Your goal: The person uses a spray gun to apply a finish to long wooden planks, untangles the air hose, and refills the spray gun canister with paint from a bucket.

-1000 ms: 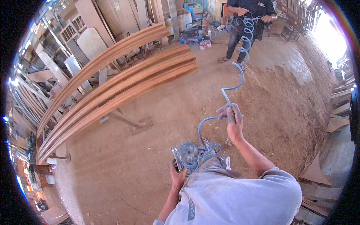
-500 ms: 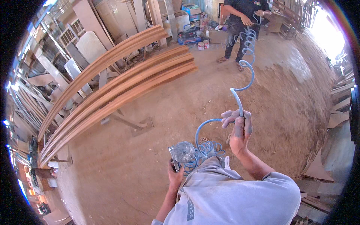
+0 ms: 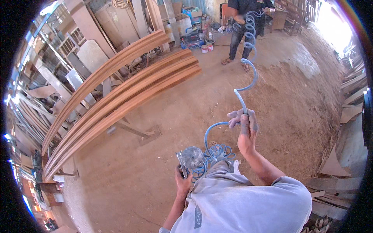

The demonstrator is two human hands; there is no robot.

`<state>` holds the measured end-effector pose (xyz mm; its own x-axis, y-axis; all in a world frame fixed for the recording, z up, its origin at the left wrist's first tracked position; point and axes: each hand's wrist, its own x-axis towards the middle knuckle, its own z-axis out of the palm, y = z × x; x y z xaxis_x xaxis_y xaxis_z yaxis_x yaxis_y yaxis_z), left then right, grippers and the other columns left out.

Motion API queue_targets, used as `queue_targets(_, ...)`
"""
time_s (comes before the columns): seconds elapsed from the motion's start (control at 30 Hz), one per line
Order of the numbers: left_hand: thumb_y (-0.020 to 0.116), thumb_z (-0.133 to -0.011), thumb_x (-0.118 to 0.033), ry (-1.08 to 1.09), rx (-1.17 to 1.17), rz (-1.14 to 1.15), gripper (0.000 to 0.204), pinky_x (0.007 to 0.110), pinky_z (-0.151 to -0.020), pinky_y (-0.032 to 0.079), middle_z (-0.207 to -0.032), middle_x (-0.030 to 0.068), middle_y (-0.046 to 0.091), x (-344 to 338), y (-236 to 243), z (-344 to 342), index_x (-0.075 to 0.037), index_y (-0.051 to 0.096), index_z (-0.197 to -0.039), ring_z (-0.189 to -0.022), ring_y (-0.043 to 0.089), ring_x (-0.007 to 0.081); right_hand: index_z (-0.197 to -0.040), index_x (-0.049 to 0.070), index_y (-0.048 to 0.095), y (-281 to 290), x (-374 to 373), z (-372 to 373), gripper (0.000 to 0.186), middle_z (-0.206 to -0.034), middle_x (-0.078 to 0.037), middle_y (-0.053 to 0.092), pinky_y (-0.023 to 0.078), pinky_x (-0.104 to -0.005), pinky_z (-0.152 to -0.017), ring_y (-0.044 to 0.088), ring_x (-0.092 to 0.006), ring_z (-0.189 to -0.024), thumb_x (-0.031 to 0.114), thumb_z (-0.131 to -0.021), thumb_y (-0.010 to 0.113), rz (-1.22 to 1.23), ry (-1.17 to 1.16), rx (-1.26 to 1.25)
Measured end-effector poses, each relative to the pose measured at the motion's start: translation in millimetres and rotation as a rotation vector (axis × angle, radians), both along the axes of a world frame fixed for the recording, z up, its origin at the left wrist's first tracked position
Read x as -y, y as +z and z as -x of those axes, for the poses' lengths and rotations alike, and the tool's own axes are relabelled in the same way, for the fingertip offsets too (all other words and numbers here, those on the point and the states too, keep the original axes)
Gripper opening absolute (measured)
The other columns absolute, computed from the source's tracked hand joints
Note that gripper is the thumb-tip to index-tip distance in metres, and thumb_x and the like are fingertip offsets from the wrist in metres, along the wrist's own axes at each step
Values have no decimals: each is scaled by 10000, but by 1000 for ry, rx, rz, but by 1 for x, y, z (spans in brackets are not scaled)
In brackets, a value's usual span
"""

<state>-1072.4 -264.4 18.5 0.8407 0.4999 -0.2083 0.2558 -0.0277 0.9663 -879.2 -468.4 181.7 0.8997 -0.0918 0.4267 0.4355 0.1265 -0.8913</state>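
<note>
So the blue coiled hose [image 3: 221,123] is right in the thick of it: one bunch of loops sits at the tool's 3 o'clock, then a single strand arcs up to the right hand [image 3: 245,126], around 3 to 4 o'clock from mid-view. Right thumb and fingers are pinched closed on it, no real gap. The left hand [image 3: 182,181], at 6 o'clock, has its fingers curled around the edge of a round, dusty grey tool [image 3: 193,157]. Past the right hand the hose spirals off to 1 o'clock, up to a co-worker [image 3: 236,43] in dark clothes; can't tell their grip. Long curved brown wood mouldings [image 3: 128,95] run out toward 10 o'clock, over the dirt floor [image 3: 136,186].
</note>
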Motion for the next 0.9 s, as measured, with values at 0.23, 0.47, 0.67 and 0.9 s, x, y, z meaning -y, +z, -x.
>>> queue_targets(0.23,642,-734,19,41,30,32,529,277,-713,459,-931,48,568,5,6,0,-12,453,-1228,-809,537,120,-990,9,487,-5,-2,-3,212,-889,-132,628,473,-269,-622,561,-122,-641,175,-1008,357,16,23,-38)
queue_targets(0.47,613,-722,40,64,48,100,542,265,-740,450,-954,41,561,2,-5,7,-19,446,-1234,-822,528,118,-961,29,511,-20,-11,-2,187,-842,-93,631,469,-267,-610,550,-110,-630,161,-998,384,69,80,-201)
queue_targets(0.67,615,-735,21,2,62,42,538,291,-795,454,-1021,80,574,-8,-17,16,-7,432,-1240,-890,545,149,-897,41,544,-85,8,-31,190,-792,-68,628,457,-270,-579,552,-113,-624,161,-979,422,90,3,-503)
queue_targets(0.9,632,-767,-11,31,18,14,567,316,-874,441,-1114,127,573,-1,-18,31,0,399,-1284,-994,553,183,-902,37,542,-74,-11,-23,192,-789,-58,632,443,-274,-564,544,-118,-604,171,-978,429,192,68,-478)
